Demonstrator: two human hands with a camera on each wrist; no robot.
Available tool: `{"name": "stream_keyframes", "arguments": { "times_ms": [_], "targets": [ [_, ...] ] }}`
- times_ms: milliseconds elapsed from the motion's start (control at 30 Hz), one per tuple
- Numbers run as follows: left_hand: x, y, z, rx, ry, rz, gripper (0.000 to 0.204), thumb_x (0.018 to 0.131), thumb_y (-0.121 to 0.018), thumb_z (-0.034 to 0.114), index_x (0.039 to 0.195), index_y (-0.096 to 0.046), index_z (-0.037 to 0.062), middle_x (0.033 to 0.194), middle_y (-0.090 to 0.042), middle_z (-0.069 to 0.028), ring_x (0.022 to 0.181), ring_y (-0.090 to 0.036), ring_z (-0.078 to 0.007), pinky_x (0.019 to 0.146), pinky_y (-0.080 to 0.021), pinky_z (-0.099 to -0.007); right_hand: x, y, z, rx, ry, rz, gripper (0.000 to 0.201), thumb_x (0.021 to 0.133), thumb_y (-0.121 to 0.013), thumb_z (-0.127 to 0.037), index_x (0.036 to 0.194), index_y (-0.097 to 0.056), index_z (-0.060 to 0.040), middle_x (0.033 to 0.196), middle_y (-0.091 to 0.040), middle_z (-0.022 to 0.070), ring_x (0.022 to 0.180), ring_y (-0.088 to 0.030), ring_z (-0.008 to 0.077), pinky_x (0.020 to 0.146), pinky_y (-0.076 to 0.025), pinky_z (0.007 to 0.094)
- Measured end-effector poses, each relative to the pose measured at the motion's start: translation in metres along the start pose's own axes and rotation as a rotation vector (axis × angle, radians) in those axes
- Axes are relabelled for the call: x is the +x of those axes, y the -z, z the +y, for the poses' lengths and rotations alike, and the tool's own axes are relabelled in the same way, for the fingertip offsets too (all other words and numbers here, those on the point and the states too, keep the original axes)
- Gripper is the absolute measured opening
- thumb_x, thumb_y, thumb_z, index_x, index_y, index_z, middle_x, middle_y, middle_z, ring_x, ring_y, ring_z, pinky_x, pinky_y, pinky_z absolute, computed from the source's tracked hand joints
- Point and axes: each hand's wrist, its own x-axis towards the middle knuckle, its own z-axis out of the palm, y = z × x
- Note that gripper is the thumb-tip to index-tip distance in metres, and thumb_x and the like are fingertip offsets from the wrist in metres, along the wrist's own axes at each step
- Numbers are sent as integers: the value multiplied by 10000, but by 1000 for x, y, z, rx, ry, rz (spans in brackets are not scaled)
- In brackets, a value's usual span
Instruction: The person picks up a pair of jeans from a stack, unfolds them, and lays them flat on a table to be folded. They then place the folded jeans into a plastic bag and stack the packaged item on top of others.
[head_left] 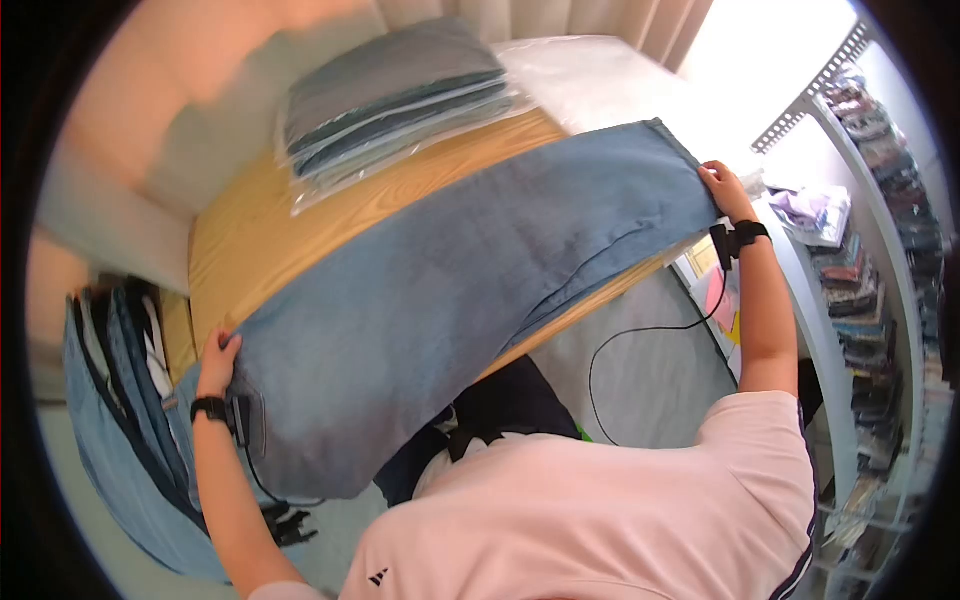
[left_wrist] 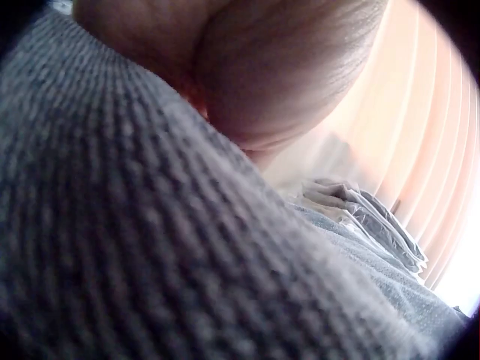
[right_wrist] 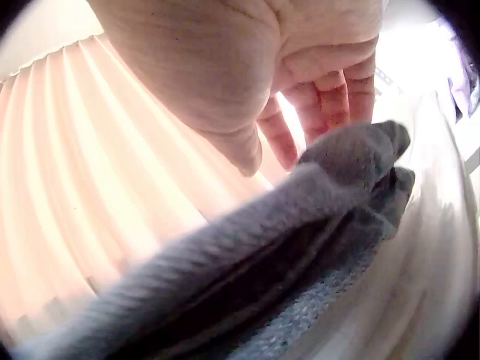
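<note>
A pair of blue-grey faded jeans (head_left: 480,250), folded lengthwise, stretches across the wooden table, its lower side overhanging the front edge. At the waist end, on the left, my left hand (head_left: 217,362) grips the upper corner with thumb and fingers. The left wrist view is mostly filled by ribbed grey-blue denim (left_wrist: 135,217) beneath the palm; the fingertips are hidden. My right hand (head_left: 728,192) holds the hem end at the far right. In the right wrist view, curled fingers (right_wrist: 330,101) reach behind the layered hem (right_wrist: 360,157), which hides some fingertips.
Folded trousers in clear plastic (head_left: 400,100) are stacked at the back of the wooden table (head_left: 250,235). More jeans (head_left: 125,400) hang at the left. Shelves with bagged goods (head_left: 850,270) line the right. Black cables (head_left: 640,330) run from both wrist cameras.
</note>
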Motion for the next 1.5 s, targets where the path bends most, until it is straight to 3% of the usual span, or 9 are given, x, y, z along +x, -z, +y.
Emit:
{"name": "stream_keyframes", "arguments": {
  "times_ms": [100, 433, 633, 833, 1033, 1167, 1233, 1333, 1500],
  "targets": [
    [2, -2, -8, -5, 7, 32, 233, 846, -642, 165, 973, -532, 2, 919, -566, -81, 878, -520, -191, 813, -418, -309, -21, 19, -16, -61, -3, 226, 342, 875, -589, -325, 917, -637, 11, 821, -661, 176, 774, -640, 278, 696, -486, 358],
    [-1, 0, 3, 31, 34, 16, 193, 852, -625, 153, 935, -503, 28, 885, -529, -73, 849, -487, -193, 789, -406, -304, -53, 15, -7, 0, -197, 209, 405, 816, -646, -366, 819, -626, 39, 796, -660, 184, 754, -636, 288, 694, -488, 360],
    [8, -3, -9, 119, -4, 22, 201, 854, -621, 150, 941, -494, 21, 892, -531, -103, 860, -496, -216, 802, -407, -315, -46, 27, -32, 238, -226, 177, 337, 815, -672, -283, 863, -600, 43, 685, -610, 93, 540, -574, 140, 508, -461, 270],
    [4, -2, -4, 63, 14, 8, 195, 860, -616, 147, 940, -490, 22, 899, -533, -106, 875, -495, -222, 817, -403, -317, -48, 34, -31, 393, -298, -40, 207, 766, -733, -146, 885, -597, -45, 724, -575, 5, 669, -536, 88, 600, -433, 222],
    [10, -2, -13, 97, 32, -7, 215, 867, -612, 171, 944, -485, 15, 926, -549, -120, 885, -509, -235, 816, -409, -326, -49, 33, -17, 388, 54, 173, 156, 760, -688, -57, 876, -590, -23, 698, -554, -3, 638, -517, 88, 579, -416, 236],
    [13, -3, -20, 140, 39, 4, 233, 865, -615, 185, 958, -497, 7, 952, -567, -144, 908, -531, -254, 822, -418, -340, -53, 17, -3, 240, -109, 176, 219, 749, -703, -117, 919, -597, -30, 686, -569, 38, 646, -549, 128, 613, -451, 267],
    [8, -4, -16, 137, -24, 39, 257, 861, -619, 190, 994, -516, -4, 970, -583, -164, 923, -549, -272, 834, -428, -354, -54, 16, -14, -209, -101, 393, 262, 722, -679, -122, 961, -612, -36, 813, -610, 143, 778, -598, 279, 718, -481, 380],
    [2, -2, -4, 101, -2, 15, 278, 862, -620, 199, 1026, -543, -12, 964, -598, -151, 918, -559, -259, 841, -435, -342, -78, 13, -90, -52, 208, 595, 183, 771, -627, -95, 938, -615, -22, 836, -601, 153, 806, -582, 286, 756, -461, 374],
    [0, 2, 4, -69, 61, -53, 182, 879, -588, 147, 1008, -568, 20, 926, -608, -74, 884, -547, -173, 810, -436, -295, -165, -59, -210, 140, 601, 122, 182, 783, -632, -49, 965, -629, -32, 1020, -634, 130, 1042, -561, 322, 909, -429, 381]
  ]
}}
